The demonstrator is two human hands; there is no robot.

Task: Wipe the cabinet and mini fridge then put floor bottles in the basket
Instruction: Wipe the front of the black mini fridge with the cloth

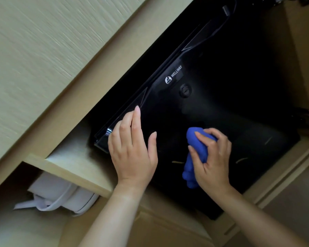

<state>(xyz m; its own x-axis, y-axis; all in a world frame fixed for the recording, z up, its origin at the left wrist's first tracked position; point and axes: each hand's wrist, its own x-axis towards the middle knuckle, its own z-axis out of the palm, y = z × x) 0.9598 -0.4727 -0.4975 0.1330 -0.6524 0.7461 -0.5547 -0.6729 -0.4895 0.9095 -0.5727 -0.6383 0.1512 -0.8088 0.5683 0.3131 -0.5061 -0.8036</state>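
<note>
Both forearms are running off the lower edge. The right hand [212, 157] is gripping a bunched blue cloth [196, 150] against the black mini fridge [221, 82] door. The left hand [132, 150] is lying straight-fingered on the door's edge. Unidentifiable white items [61, 196] are sitting half hidden beneath a cabinet [43, 50] shelf.

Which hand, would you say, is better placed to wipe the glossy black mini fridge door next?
The right. The right hand grips the bunched blue cloth against the glossy black mini fridge door, while the left hand holds no cloth, its straight fingers resting on the door's edge.
</note>
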